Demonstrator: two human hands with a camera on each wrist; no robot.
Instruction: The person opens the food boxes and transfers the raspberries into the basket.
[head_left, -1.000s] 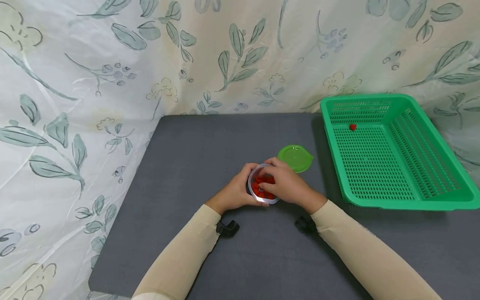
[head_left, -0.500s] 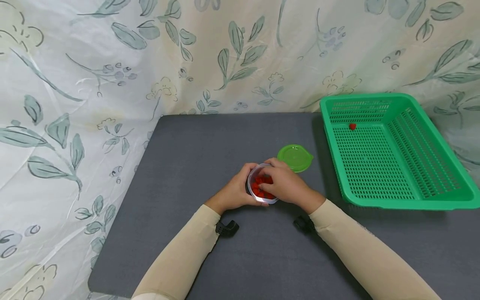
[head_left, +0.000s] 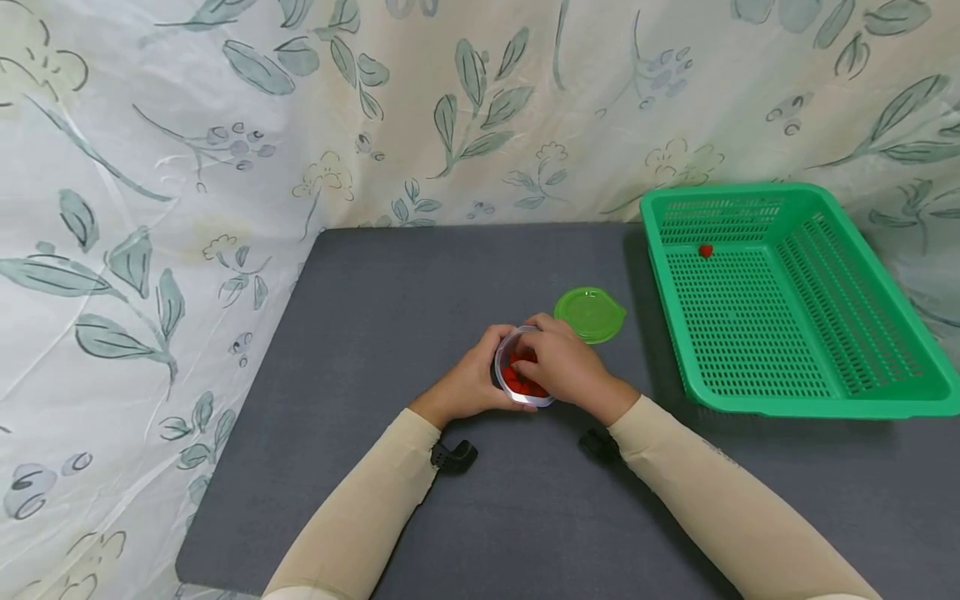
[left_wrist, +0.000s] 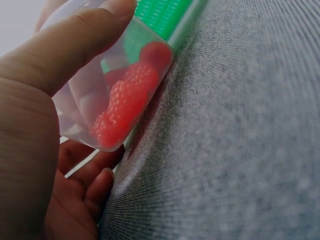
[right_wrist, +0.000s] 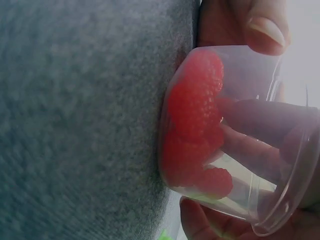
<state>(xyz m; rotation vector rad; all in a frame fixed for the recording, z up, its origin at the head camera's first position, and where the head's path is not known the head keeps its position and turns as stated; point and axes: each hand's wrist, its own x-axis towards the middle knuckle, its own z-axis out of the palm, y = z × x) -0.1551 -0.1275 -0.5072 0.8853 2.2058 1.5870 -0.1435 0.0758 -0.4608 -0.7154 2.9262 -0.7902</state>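
Note:
A clear plastic tub (head_left: 531, 400) holding several raspberries (right_wrist: 195, 107) stands on the dark tabletop. My left hand (head_left: 474, 382) grips it from the left, thumb along the near wall in the left wrist view and fingers around the other side. From above, my right hand (head_left: 568, 363) reaches into the tub. In the right wrist view its fingers (right_wrist: 265, 117) come down inside the wall, tips right at the raspberries; I cannot tell whether they pinch one. The right hand covers part of the tub's opening in the head view.
A round green lid (head_left: 591, 315) lies just behind the right hand. At the right stands a large green slotted basket (head_left: 817, 407) with one small red berry (head_left: 706, 251) near its back left corner. A patterned cloth (head_left: 480, 125) hangs behind the table (head_left: 360, 333).
My right hand and forearm have shifted slightly left, fingers still inside the tub. The left hand keeps its grip and the tub stays in place.

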